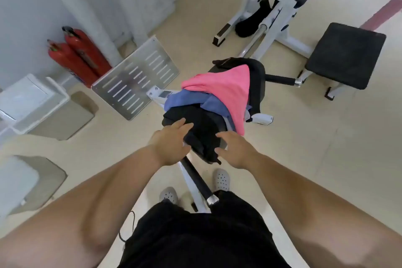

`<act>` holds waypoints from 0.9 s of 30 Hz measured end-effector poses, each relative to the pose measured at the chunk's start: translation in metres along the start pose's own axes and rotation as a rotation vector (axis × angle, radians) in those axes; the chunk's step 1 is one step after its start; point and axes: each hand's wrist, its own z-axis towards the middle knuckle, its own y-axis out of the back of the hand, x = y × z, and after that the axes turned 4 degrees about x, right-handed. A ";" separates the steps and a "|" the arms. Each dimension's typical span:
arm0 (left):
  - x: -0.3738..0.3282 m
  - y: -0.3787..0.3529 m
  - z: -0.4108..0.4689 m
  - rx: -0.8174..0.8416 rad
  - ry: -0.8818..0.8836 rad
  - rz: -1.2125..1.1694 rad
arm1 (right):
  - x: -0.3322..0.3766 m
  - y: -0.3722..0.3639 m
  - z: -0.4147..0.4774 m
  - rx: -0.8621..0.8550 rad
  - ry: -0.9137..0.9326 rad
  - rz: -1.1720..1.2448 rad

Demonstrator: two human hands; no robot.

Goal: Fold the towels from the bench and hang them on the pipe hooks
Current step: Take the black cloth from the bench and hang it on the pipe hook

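Note:
A pile of towels lies on the black padded bench [257, 78]: a pink towel [226, 91] on top at the far end, a blue towel [187, 100] under it, and a black towel [202, 128] nearest me. My left hand [171, 143] rests on the black towel's left side, fingers spread. On that towel's right edge, my right hand [235, 150] hovers with its fingers apart. Neither hand has closed on the cloth. No pipe hooks are visible.
Two red fire extinguishers [76, 56] stand against the wall at left, beside a slotted metal plate [137, 80] and white boxes [32, 102]. Another white-framed gym machine [272, 19] and a black padded seat [345, 54] stand behind. The bench's black handle bar [198, 180] points toward my feet.

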 end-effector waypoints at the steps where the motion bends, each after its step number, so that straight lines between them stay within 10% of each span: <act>1: -0.003 -0.002 0.008 0.039 0.008 0.004 | -0.004 0.004 0.009 0.004 0.004 0.034; 23: -0.003 -0.049 0.045 0.239 0.166 -0.105 | -0.022 -0.031 0.086 -0.185 -0.041 -0.089; 27: 0.004 -0.046 0.045 0.241 0.107 -0.059 | -0.026 -0.020 0.070 -0.009 -0.060 -0.010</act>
